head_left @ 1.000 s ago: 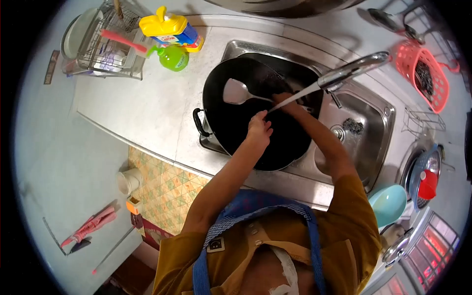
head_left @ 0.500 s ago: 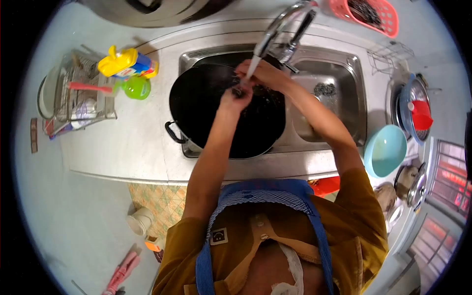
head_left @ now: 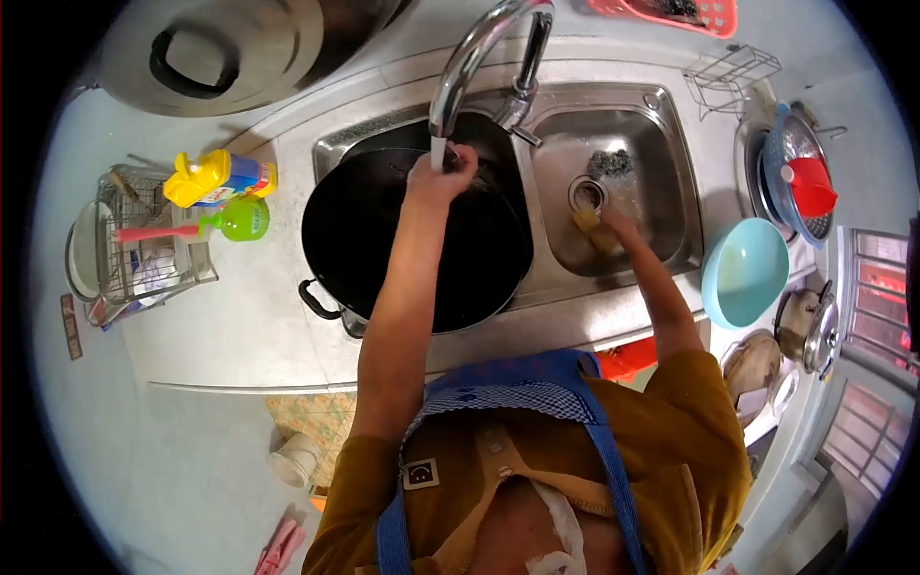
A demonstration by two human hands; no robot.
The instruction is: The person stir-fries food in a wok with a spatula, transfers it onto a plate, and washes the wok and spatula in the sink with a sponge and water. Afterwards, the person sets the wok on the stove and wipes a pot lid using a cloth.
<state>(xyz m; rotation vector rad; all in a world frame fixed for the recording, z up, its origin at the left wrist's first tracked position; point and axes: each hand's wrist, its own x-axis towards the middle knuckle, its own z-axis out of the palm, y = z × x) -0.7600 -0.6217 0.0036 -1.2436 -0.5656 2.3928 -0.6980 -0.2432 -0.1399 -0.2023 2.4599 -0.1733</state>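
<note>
Head view takes in a wire dish rack (head_left: 195,271) at far left, then a yellow jug (head_left: 222,179) and a green pump bottle (head_left: 243,220). A large black wok (head_left: 479,251) sits over the sink's left basin (head_left: 331,153). Above it the left hand (head_left: 443,179), fingers bent, meets water (head_left: 438,151) from the chrome faucet (head_left: 470,53); whether it grips anything cannot be told. Inside the right basin (head_left: 661,134), a blurred yellowish item (head_left: 587,221) is at the right hand (head_left: 618,228), held or merely touched, unclear. Beyond stands a turquoise bowl (head_left: 747,275).
</note>
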